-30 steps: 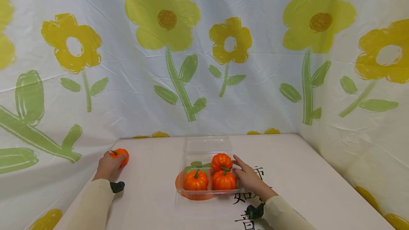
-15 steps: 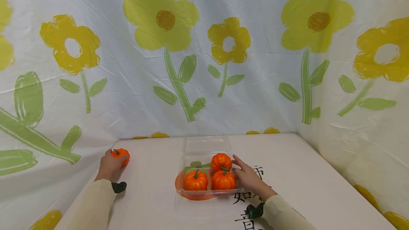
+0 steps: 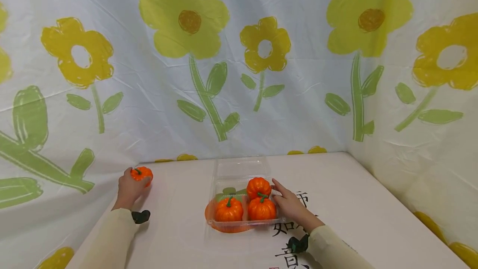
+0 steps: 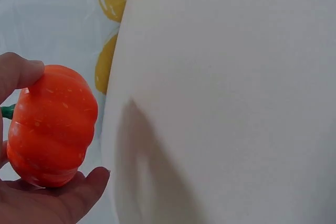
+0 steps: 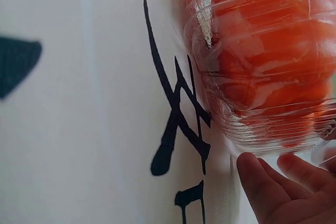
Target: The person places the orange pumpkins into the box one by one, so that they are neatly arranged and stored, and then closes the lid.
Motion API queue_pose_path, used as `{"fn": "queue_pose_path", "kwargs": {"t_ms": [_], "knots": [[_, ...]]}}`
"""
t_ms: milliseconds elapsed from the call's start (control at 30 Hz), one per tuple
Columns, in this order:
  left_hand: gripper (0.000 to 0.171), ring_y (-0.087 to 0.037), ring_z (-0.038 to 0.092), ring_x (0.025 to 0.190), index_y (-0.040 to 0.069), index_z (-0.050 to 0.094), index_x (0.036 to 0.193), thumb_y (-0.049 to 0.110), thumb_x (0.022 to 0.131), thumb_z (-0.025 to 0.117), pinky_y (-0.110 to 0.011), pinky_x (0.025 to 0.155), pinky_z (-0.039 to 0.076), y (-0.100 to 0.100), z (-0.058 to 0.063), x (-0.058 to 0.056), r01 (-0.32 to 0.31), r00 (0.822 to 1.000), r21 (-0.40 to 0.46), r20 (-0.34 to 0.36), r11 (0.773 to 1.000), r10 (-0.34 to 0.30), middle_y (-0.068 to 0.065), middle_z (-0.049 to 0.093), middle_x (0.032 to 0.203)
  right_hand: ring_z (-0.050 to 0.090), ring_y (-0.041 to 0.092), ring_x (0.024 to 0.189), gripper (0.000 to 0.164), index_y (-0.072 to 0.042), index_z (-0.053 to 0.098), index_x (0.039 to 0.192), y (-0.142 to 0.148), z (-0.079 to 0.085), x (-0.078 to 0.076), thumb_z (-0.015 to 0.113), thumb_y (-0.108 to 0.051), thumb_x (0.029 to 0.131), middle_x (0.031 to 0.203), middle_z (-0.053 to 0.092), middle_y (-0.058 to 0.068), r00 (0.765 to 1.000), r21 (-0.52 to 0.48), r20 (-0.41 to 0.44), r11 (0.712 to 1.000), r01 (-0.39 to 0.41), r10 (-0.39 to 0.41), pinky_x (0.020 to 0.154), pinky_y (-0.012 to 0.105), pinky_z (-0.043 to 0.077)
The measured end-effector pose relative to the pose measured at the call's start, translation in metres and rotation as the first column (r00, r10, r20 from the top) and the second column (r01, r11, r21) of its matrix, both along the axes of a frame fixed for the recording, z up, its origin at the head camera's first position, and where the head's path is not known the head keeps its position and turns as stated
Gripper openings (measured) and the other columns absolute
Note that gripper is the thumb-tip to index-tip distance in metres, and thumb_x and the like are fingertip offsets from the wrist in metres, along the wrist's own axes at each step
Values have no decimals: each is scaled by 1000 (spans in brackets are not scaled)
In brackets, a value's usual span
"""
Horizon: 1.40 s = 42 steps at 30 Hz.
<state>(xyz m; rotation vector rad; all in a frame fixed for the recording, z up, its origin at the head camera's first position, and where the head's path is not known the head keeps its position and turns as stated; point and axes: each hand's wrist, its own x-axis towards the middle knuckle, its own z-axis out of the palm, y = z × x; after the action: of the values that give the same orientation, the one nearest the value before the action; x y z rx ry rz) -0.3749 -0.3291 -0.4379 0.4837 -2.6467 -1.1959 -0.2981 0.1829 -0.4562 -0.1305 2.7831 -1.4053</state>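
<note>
At the table's far left, my left hand (image 3: 128, 187) holds an orange toy pumpkin (image 3: 143, 175) with a green stem. In the left wrist view, thumb and fingers grip that pumpkin (image 4: 55, 124) from opposite sides, and it seems raised off the surface. A clear plastic clamshell box (image 3: 244, 223) lies at the centre with its lid folded back. Three similar pumpkins sit inside: front left (image 3: 229, 210), front right (image 3: 262, 209) and back right (image 3: 258, 187). My right hand (image 3: 293, 207) touches the box's right side with extended fingers (image 5: 262, 187).
The pale table (image 3: 175, 219) has black brush lettering (image 3: 287, 256) and a printed orange fruit under the box. Flower-printed curtains (image 3: 239, 128) enclose the back and both sides. The open lid (image 3: 242, 167) extends toward the back edge.
My left hand has raised the pumpkin slightly and shifted it a little to the right. The right hand stays against the box, and the head view has moved slightly.
</note>
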Motion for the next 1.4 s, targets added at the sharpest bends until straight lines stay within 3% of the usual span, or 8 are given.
{"fn": "queue_pose_path", "kwargs": {"t_ms": [300,667,933,1000,1100,1233,1400], "knots": [[88,-52,30,129,-3,10,152,30,90,63,-62,110,32,0,3,-1,26,999,2,-23,1000,-26,-39,22,145,45,36,133,59,-19,28,154,0,0,0,45,-19,97,149,45,13,1000,-9,-4,1000,-6,6,107,61,37],[88,-49,34,131,-2,16,152,28,88,68,-61,110,33,8,7,-1,124,987,8,-102,992,-122,-36,27,147,52,26,111,59,-20,28,154,0,-1,-4,46,-19,97,148,46,12,1000,-8,-10,1000,-12,12,99,51,48],[92,-49,27,136,5,8,155,32,89,66,-60,111,31,22,16,1,172,984,92,-68,981,-167,-33,17,153,49,32,125,59,-20,28,154,0,-1,0,46,-19,98,149,45,14,1000,-27,3,1000,-4,4,105,57,41],[89,-48,28,136,5,9,155,30,90,65,-60,111,32,25,18,1,183,982,93,-73,979,-177,-32,18,153,51,30,120,59,-19,29,154,0,-1,0,46,-19,98,148,45,14,1000,-26,5,1000,-1,1,100,52,47],[82,-47,30,136,3,11,154,26,92,60,-59,111,33,30,21,2,199,977,84,-88,976,-192,-31,20,154,51,27,110,59,-19,29,153,-1,-2,1,46,-19,97,148,45,15,1000,-27,3,1000,5,-4,82,39,54],[73,-45,32,134,4,14,154,26,95,50,-59,110,34,34,22,2,201,976,64,-95,978,-194,-29,22,154,53,23,98,59,-17,29,153,-1,-1,1,46,-16,96,147,46,16,1000,-40,-10,999,-1,1,63,27,44],[65,-44,32,133,7,15,154,26,97,39,-59,111,33,38,22,2,190,979,82,-85,978,-183,-27,20,154,51,18,80,60,-15,29,153,0,1,1,45,-14,95,147,46,18,1000,-43,-22,999,-10,9,60,27,40]]}}
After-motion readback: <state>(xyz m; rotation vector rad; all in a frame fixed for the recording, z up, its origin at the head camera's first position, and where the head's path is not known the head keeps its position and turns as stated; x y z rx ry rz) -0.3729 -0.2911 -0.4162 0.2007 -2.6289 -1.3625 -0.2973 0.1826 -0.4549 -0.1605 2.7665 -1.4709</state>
